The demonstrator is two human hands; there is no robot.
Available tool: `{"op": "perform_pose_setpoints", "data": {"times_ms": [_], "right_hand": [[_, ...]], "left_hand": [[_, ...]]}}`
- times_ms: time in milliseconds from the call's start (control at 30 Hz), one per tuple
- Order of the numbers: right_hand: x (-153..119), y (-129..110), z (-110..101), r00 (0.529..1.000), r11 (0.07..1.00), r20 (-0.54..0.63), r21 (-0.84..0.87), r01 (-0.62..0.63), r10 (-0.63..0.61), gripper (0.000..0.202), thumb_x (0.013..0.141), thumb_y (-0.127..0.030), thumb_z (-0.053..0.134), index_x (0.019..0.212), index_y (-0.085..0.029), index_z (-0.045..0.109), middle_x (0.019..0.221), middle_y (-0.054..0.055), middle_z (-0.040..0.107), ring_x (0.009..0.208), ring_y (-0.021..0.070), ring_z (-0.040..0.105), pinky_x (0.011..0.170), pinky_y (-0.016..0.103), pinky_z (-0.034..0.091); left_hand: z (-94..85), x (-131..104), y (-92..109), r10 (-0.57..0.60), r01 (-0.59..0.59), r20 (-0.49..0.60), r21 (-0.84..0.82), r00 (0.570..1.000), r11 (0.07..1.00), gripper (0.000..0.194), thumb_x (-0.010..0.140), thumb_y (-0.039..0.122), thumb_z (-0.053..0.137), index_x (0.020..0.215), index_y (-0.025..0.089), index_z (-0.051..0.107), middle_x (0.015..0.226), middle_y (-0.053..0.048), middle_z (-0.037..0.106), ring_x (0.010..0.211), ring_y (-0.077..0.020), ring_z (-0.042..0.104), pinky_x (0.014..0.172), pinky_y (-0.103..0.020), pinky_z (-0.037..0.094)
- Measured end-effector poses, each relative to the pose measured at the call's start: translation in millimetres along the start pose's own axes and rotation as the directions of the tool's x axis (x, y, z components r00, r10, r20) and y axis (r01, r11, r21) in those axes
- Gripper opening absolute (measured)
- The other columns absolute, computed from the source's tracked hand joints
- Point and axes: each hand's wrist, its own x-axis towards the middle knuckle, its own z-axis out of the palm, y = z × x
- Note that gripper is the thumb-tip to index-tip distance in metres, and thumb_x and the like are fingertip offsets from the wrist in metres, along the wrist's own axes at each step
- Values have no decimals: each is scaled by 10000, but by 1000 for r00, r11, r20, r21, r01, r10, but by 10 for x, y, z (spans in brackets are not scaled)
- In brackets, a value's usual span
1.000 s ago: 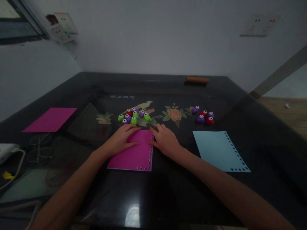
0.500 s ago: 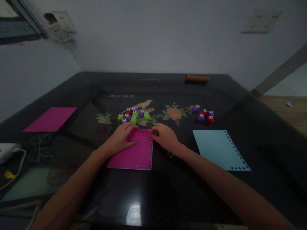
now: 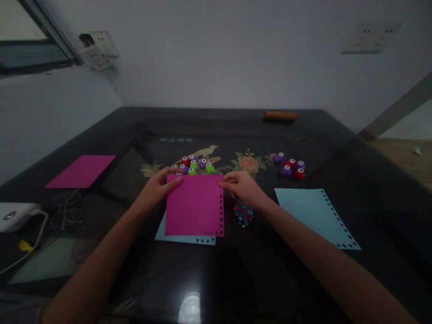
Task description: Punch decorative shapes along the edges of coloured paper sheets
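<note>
So the left hand (image 3: 157, 186) and right hand (image 3: 245, 186) each pinch-grip a top corner of the pink sheet (image 3: 194, 207), probably so it doesn't sag over the blue sheet (image 3: 161, 232) underneath.

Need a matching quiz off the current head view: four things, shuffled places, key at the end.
1. Orange roll
2. Heap of small coloured bits
3. White device
4. Held pink sheet

A. Overlapping a blue sheet
B. Left edge of the picture
C. By the right hand
D. Near the far edge of the table

Pairs: 1-D, 2-C, 3-B, 4-A
</note>
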Motion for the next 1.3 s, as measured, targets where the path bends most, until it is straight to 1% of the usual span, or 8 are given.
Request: {"op": "perform_pose_setpoints", "data": {"times_ms": [100, 200, 300, 400, 467, 700, 1000, 1300], "right_hand": [[10, -35, -142, 999, 998, -36, 56, 2, 0, 160, 751, -272, 634, 636, -169, 595, 408, -68, 440, 389, 69, 378, 437, 234, 271], [15, -69, -288, 995, 991, -93, 125, 37, -25, 154, 727, -270, 655, 627, -169, 596, 481, -50, 503, 402, 57, 375, 435, 235, 265], [6, -112, -407, 989, 983, -136, 165, 76, -54, 160, 716, -289, 670, 634, -168, 606, 541, -35, 541, 411, 50, 368, 427, 237, 256], [-21, -164, -480, 987, 980, -150, 180, 89, -62, 161, 714, -302, 678, 661, -165, 614, 557, -31, 545, 423, 51, 372, 423, 236, 262], [-39, -194, -503, 985, 979, -157, 182, 96, -67, 157, 722, -299, 673, 676, -161, 613, 561, -31, 541, 427, 51, 377, 422, 234, 269], [-61, -238, -516, 981, 972, -153, 180, 149, -122, 161, 735, -305, 668, 692, -159, 613, 565, -36, 527, 444, 52, 407, 426, 224, 289], [-54, -243, -497, 980, 973, -151, 171, 158, -133, 148, 755, -309, 651, 735, -166, 617, 574, -40, 521, 467, 56, 415, 445, 226, 299], [-66, -283, -488, 974, 966, -138, 163, 203, -182, 182, 747, -345, 661, 737, -168, 621, 571, -43, 520, 467, 53, 415, 435, 219, 298]], "left_hand": [[53, -37, -24, -131, 164, 159, -216, 979, 963, 397, 779, 476, 631, 1020, 164, 587, 799, -51, 676, 628, -169, 625, 549, -272, 488], [118, -88, -43, -171, 267, 325, -277, 930, 923, 365, 757, 446, 672, 961, 147, 618, 757, -53, 687, 632, -164, 634, 577, -276, 502], [184, -140, -38, -110, 236, 473, -215, 874, 948, 342, 777, 465, 647, 758, 123, 643, 601, -37, 658, 519, -124, 590, 497, -225, 458], [242, -183, -13, -59, 155, 571, -120, 819, 981, 436, 831, 490, 566, 609, 119, 620, 482, -37, 617, 402, -88, 502, 406, -193, 366], [270, -208, 12, -52, 132, 577, -96, 815, 987, 421, 841, 481, 552, 637, 121, 634, 488, -36, 626, 403, -87, 495, 407, -192, 359], [298, -267, 67, -65, 72, 473, 2, 879, 997, 377, 833, 440, 563, 618, 133, 607, 488, 5, 582, 447, -80, 474, 436, -182, 330], [318, -252, 53, -59, 65, 547, 8, 835, 998, 303, 825, 423, 571, 763, 142, 666, 510, 3, 606, 449, -89, 496, 431, -182, 353], [347, -258, 67, -40, 36, 512, 17, 858, 999, 316, 823, 427, 572, 734, 142, 676, 477, 26, 546, 422, -77, 455, 415, -173, 350]]}}
